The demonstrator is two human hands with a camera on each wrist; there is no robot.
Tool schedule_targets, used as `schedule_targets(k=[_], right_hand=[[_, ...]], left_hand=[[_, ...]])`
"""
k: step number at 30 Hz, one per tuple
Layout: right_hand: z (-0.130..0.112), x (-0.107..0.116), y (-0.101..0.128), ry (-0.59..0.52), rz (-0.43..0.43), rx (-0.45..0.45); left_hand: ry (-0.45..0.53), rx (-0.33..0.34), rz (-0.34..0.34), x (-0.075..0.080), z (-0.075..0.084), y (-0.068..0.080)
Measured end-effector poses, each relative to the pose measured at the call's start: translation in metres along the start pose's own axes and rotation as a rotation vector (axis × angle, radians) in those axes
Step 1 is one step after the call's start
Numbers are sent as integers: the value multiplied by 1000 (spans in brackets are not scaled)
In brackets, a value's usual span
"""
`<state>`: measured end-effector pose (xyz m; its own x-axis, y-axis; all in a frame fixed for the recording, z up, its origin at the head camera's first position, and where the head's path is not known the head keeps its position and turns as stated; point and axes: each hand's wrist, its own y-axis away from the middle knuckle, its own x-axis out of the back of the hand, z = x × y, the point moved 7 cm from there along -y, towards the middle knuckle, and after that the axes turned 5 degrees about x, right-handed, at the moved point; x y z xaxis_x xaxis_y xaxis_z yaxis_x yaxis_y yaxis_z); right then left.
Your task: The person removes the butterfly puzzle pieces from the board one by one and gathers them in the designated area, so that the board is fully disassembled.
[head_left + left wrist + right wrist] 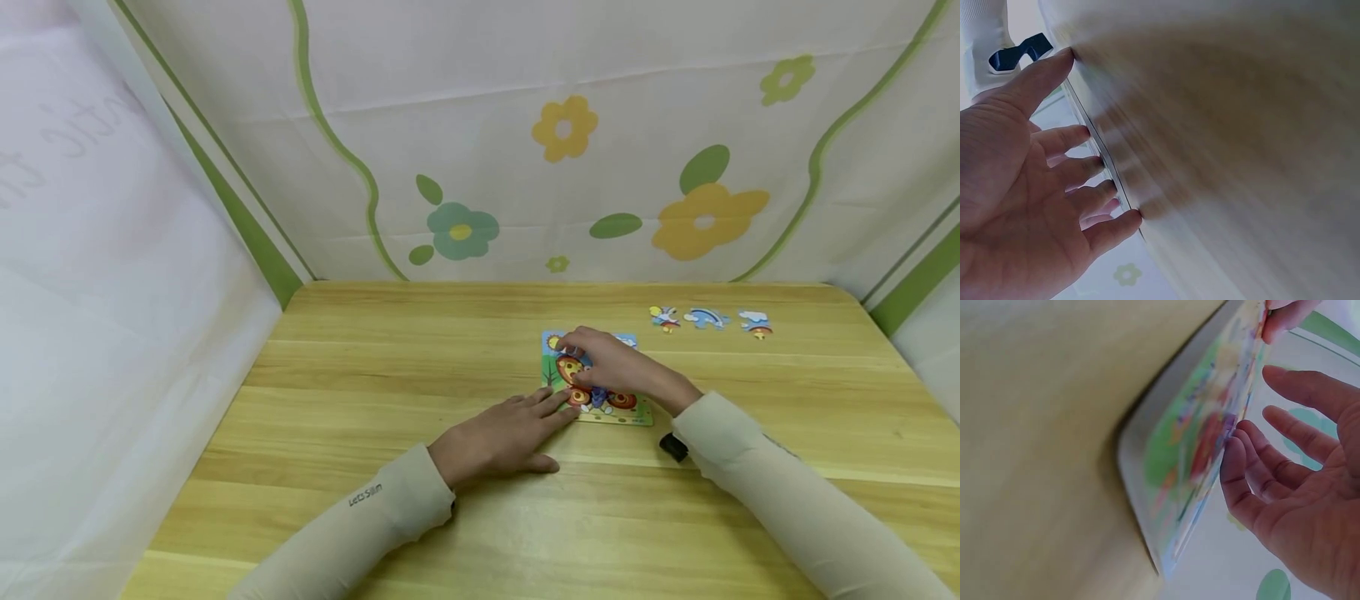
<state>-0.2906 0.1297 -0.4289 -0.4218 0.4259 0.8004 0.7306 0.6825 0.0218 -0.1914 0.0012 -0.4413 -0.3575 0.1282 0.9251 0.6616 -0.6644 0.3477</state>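
The puzzle board (596,392) lies on the counter (375,375) a little right of its middle, with a colourful picture already filling most of it. The right hand (611,367) rests over the board with relaxed, nearly straight fingers (1254,481) touching its pieces, grasping nothing. The left hand (506,433) lies flat at the board's 8 o'clock corner, fingertips (1110,184) against its edge (seemingly steadying it), released as well. I judge the step in hand to be pressing a piece home. Three loose pieces (708,319) wait at 1 o'clock from the board; the next move likely calls for reaching one.
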Motion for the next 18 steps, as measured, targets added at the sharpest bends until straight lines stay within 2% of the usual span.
schedule_targets(k=[18], right_hand=[[6, -6, -8, 13, -44, -44]], left_hand=[[-10, 3, -11, -1, 0, 2]])
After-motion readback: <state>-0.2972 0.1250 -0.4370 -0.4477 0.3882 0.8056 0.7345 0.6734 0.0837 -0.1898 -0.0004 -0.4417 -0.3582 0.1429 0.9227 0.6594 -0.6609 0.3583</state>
